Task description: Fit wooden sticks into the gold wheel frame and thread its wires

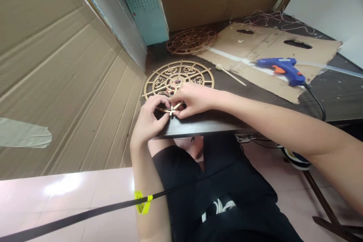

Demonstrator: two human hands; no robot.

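Observation:
A light wooden wheel point(193, 63) with rings, spokes and scroll-shaped cut-outs lies flat near the table's front edge. Thin reddish wires lie over its middle. My left hand point(147, 115) curls around the near rim, thumb and fingertips on it close to a small cross-shaped joint. From the right, my right hand point(190, 98) pinches a short wooden stick point(177, 106) against that joint. Both hands' fingertips nearly meet there, and they partly hide the near side of the wheel.
Behind the wheel lies a darker openwork wooden disc point(191, 41). A blue glue gun point(280, 69) rests on a cardboard sheet point(266, 41) at the right. Nearby is a small round-headed wooden stick point(231, 74). A cardboard wall point(70, 83) closes the left side.

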